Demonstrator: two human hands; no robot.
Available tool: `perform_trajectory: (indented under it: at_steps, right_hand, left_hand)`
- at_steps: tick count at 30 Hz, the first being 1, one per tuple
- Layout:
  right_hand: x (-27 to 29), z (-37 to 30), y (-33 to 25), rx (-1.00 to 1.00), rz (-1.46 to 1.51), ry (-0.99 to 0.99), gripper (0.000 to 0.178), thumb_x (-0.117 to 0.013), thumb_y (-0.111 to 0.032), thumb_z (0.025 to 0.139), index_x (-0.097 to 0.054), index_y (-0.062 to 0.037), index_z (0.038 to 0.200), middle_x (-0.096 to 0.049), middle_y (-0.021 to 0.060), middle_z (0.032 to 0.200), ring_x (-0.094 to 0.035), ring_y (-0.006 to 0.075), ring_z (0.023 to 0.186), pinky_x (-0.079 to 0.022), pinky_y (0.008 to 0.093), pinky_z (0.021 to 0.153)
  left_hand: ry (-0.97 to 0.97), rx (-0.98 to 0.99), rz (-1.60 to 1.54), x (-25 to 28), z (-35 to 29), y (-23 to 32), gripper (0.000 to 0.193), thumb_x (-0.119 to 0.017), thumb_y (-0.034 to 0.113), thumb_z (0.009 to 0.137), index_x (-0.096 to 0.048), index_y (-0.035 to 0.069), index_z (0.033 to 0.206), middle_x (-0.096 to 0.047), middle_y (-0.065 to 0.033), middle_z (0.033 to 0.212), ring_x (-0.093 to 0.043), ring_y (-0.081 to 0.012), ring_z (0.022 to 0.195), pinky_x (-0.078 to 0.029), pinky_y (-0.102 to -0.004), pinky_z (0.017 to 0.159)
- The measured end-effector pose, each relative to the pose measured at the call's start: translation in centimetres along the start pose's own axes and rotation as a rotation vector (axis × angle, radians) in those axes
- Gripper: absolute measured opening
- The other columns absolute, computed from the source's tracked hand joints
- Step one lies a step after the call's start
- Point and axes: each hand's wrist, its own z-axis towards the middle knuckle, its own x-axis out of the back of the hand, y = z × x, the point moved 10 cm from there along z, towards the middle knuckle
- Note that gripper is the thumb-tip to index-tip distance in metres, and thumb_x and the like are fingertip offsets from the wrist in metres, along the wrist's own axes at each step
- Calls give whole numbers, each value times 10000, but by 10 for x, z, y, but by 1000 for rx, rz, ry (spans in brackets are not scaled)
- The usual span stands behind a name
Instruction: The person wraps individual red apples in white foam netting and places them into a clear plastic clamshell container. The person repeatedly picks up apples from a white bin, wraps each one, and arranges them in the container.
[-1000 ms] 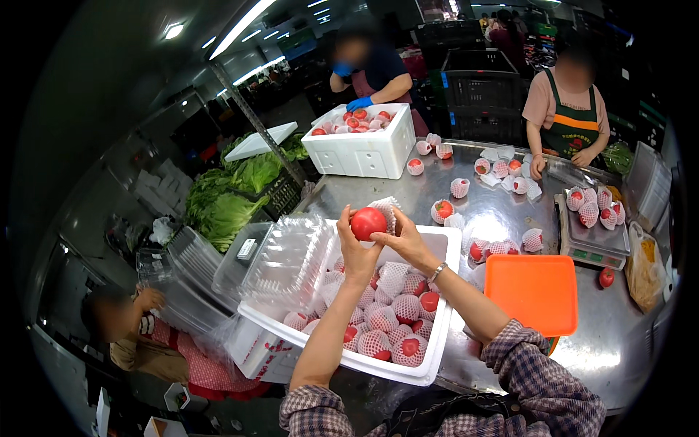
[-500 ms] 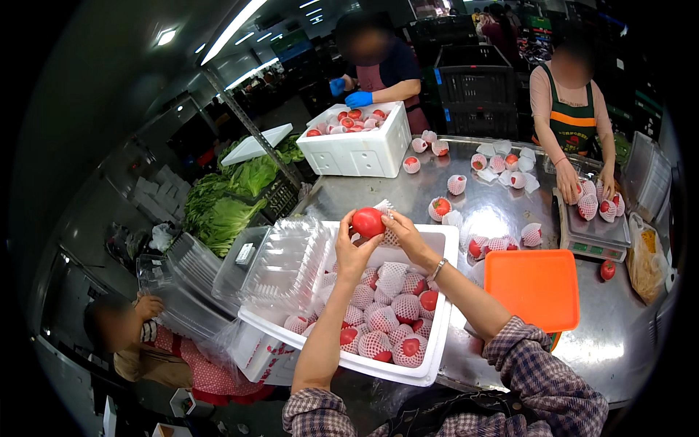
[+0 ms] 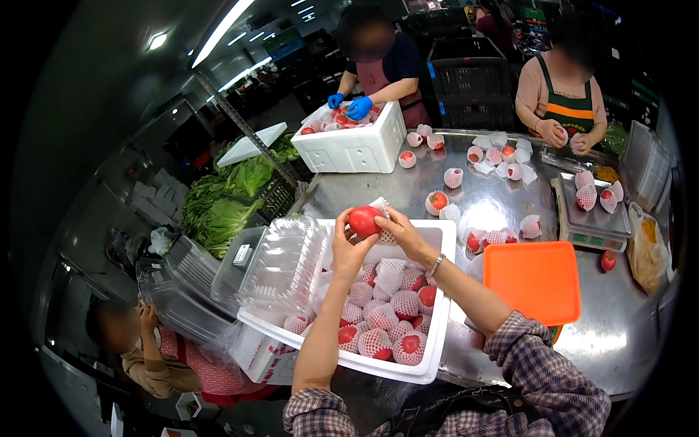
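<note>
Plainly, the red tomato point(image 3: 365, 221) sits inside the grip of the left hand point(image 3: 349, 247), fingers and thumb closed around its left side and underside. The right hand point(image 3: 405, 237) keeps its grip pinched on the white foam net point(image 3: 381, 204) (bunched against the fruit's right), above the white box point(image 3: 435, 349) of netted tomatoes point(image 3: 382, 317).
</note>
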Motion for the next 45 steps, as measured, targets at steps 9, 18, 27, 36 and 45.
perform_trajectory:
  at_steps: [9, 18, 27, 36, 45]
  right_hand:
    - [9, -1, -7, 109, -293, 114, 460, -594, -346, 851, -526, 39, 1094, -574, 85, 902, -514, 115, 824, -437, 263, 716]
    - [15, -2, -9, 181, -430, 181, 617, -644, -367, 807, -475, 70, 1209, -603, 175, 998, -576, 169, 877, -464, 282, 757]
    - [6, -2, -13, 100, -209, 100, 441, -634, -343, 829, -543, 15, 1071, -591, 68, 939, -534, 110, 828, -448, 249, 721]
    - [3, 0, 13, -145, 142, -9, 439, -613, -381, 843, -550, 2, 1049, -559, 33, 947, -508, 74, 829, -423, 219, 717]
    - [2, 2, 14, -115, 4, -19, 434, -628, -381, 825, -546, 1, 1015, -535, 27, 924, -484, 80, 845, -409, 235, 739]
  left_hand:
    - [-82, 176, -205, 0, 1, -14, 575, -648, 81, 809, -364, 23, 1305, -505, -127, 1186, -537, -188, 1061, -487, -314, 880]
    - [-110, 207, -379, -1, 2, -14, 492, -564, 124, 877, -359, 39, 1316, -508, -109, 1206, -529, -189, 1084, -470, -334, 909]
    - [-85, 237, -362, 2, 1, -18, 516, -588, 142, 872, -359, 8, 1314, -509, -120, 1199, -535, -172, 1062, -480, -298, 866]
    - [-121, 98, -75, -2, 2, -9, 644, -740, 65, 719, -409, 17, 1270, -525, -112, 1151, -549, -174, 1015, -501, -281, 796]
    - [-96, -50, 170, -4, 2, 2, 665, -767, 79, 676, -434, 31, 1250, -571, -119, 1078, -588, -174, 909, -542, -263, 691]
